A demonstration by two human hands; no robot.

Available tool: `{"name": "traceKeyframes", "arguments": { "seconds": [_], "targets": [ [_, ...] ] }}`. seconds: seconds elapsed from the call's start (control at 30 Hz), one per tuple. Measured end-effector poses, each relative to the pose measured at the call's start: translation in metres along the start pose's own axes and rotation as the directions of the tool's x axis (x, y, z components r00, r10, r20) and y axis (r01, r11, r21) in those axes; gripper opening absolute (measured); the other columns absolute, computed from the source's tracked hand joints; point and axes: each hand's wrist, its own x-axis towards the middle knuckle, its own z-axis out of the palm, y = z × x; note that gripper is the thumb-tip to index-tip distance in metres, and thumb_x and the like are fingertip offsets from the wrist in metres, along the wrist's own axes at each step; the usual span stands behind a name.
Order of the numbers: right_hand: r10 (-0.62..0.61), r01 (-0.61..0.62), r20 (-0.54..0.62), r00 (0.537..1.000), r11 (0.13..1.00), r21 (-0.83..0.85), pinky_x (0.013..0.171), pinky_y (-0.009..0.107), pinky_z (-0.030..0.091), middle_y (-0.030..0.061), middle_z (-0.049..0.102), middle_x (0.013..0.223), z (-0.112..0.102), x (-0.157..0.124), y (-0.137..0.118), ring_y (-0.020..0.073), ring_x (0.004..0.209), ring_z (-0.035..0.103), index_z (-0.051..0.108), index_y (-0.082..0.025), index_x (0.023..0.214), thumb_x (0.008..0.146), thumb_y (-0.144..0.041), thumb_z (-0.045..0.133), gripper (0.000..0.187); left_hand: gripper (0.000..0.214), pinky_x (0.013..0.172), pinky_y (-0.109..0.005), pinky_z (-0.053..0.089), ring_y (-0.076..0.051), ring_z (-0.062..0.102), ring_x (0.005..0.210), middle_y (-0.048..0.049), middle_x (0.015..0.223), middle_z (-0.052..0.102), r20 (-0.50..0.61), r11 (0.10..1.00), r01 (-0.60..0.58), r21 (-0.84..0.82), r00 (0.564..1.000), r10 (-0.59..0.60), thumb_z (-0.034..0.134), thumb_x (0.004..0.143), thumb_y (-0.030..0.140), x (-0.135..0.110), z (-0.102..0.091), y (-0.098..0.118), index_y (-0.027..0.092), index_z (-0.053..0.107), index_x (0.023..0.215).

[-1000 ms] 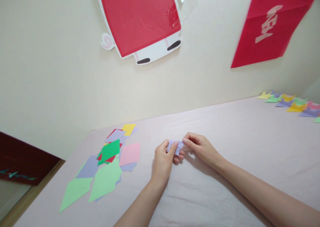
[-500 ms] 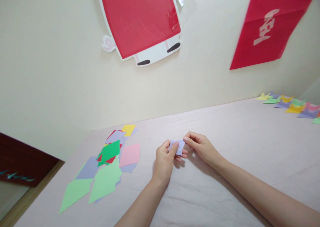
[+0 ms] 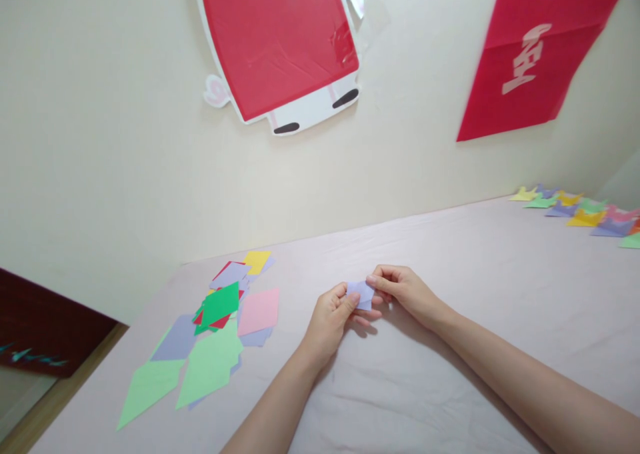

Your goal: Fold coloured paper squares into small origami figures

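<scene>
Small lavender paper (image 3: 366, 293) is up between both hands, over the middle of the bench (image 3: 450, 387), roughly square in outline, fold lines faintly visible. Left hand (image 3: 336, 313) holds it: thumb pressed flat on the front, fingers behind, some fingertips sticking out past the lower right edge. Right hand (image 3: 400, 289) narrow, thumb and index finger together at the paper's upper right corner, other fingers curled. Shadows fall on the pale, wrinkled cover below the hands.

Left of the hands, loose sheets lie in overlapping piles: dark green sheet (image 3: 221, 304) over red ones, pink sheet (image 3: 259, 311) just beside, yellow sheet (image 3: 257, 262) at the far end, light green sheet (image 3: 213, 361) nearer, second light green sheet (image 3: 150, 386) at the near left, partly by a grey-blue sheet (image 3: 175, 339). Far right, near the wall: rows of folded paper pieces (image 3: 586, 219), mixed colours, close together. On the wall: red cutout (image 3: 285, 41) with white border, red banner (image 3: 530, 67) with pale lettering.
</scene>
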Motion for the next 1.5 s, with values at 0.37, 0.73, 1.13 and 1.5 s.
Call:
{"name": "traceKeyframes", "arguments": {
  "seconds": [0.37,0.73,1.13,1.5],
  "targets": [
    [-0.144,0.14,-0.058,0.988,0.988,-0.069,0.057,0.025,0.039,-0.0023,0.056,0.072,-0.006,0.009,0.007,0.0119,0.06,0.049,0.058,-0.019,0.096,0.084,-0.044,0.058,0.028,0.013,0.098,-0.048,0.039,-0.03,0.054,0.118,-0.0127,0.12,0.061,-0.028,0.259,-0.108,0.96,0.881,0.472,0.049,0.087,0.008,-0.008,-0.01,0.006,0.02,0.052,0.092],
    [-0.358,0.531,0.392,0.847,0.607,-0.592,0.078,0.031,0.043,0.0039,0.062,0.083,0.005,-0.01,-0.004,0.0192,0.084,0.053,0.063,-0.018,0.081,0.07,0.002,0.053,0.025,0.021,0.088,-0.039,0.045,-0.025,0.052,0.099,-0.0069,0.106,0.057,0.1,0.247,-0.164,0.955,0.963,0.252,0.069,0.078,0.026,-0.015,-0.004,0.003,0.019,0.058,0.094],
    [-0.362,0.619,0.519,0.774,0.262,-0.741,0.074,0.032,0.042,0.0055,0.066,0.083,-0.001,0.0,0.009,0.0193,0.08,0.055,0.07,-0.02,0.087,0.095,-0.02,0.053,0.019,0.017,0.086,-0.031,0.045,-0.02,0.057,0.094,-0.0052,0.098,0.061,0.166,0.241,-0.186,0.953,0.981,0.101,0.053,0.083,0.008,-0.011,-0.019,0.02,0.019,0.065,0.089],
    [-0.346,0.623,0.519,0.782,0.389,-0.679,0.079,0.033,0.044,0.0078,0.064,0.091,-0.001,-0.007,-0.003,0.0211,0.086,0.055,0.066,-0.017,0.093,0.085,-0.02,0.062,0.01,0.016,0.084,-0.032,0.045,-0.02,0.058,0.091,-0.0062,0.096,0.062,0.136,0.214,-0.174,0.961,0.974,0.181,0.054,0.088,0.013,-0.009,-0.014,0.014,0.017,0.069,0.089]
  ]
}}
